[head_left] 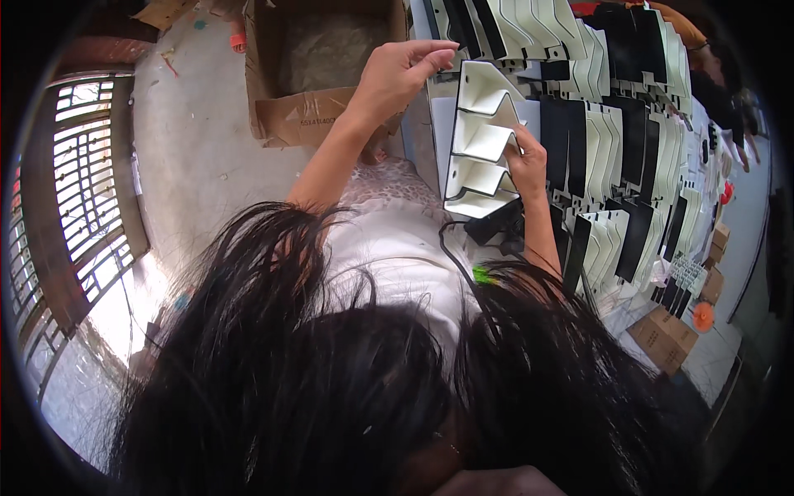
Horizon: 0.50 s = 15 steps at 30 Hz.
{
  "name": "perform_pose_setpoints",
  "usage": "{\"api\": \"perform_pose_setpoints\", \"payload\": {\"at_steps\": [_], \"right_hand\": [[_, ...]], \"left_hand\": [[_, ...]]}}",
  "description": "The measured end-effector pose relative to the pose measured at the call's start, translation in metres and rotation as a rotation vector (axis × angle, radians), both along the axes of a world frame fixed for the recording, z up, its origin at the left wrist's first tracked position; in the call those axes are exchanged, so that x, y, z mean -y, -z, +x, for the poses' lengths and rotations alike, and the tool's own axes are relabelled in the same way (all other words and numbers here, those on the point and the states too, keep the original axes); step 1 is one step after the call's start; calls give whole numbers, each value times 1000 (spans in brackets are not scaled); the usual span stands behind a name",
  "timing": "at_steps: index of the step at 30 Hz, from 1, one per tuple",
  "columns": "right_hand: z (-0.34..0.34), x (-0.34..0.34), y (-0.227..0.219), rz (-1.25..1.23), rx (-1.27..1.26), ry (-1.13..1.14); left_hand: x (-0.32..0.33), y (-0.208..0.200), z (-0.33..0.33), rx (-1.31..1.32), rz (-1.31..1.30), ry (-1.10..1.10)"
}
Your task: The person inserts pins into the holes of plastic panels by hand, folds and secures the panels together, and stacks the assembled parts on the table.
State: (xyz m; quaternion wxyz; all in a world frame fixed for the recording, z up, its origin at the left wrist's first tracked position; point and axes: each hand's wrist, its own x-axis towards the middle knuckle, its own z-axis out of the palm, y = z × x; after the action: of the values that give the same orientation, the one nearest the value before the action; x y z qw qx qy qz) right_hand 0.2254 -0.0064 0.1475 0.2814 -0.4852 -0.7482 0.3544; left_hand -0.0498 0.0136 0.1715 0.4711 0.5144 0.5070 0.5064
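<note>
A worker's right hand (528,161) grips the right side of a white, black-edged zigzag rack (481,132), held tilted above a worktable in front of the body and just beside rows of similar white-and-black racks (608,145). The left hand (397,74) hovers by the rack's upper corner, thumb and forefinger nearly together. An open cardboard box (302,120) stands on the floor to the left.

Handling the piece well likely calls for a firm right-hand hold on the solid side, fingers out of the folds, and an unhurried left-hand approach that avoids knocking the neighbouring stack. The black cable (451,248) near the lower end is best left slack and clear.

Whether the left fingertips pinch something small or touch the rack cannot be told. The right fingers are partly hidden, the far side is out of sight, and dark hair (331,397) blocks much of the foreground.
</note>
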Motion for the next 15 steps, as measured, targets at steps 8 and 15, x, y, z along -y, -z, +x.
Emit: {"api": "perform_pose_setpoints", "payload": {"at_steps": [8,15], "right_hand": [[10,0,5,-100,-206,-8],[2,-1,7,-150,-292,-70]], "left_hand": [[-7,-51,4,-355,172,63],[3,-84,4,-471,194,-14]]}}
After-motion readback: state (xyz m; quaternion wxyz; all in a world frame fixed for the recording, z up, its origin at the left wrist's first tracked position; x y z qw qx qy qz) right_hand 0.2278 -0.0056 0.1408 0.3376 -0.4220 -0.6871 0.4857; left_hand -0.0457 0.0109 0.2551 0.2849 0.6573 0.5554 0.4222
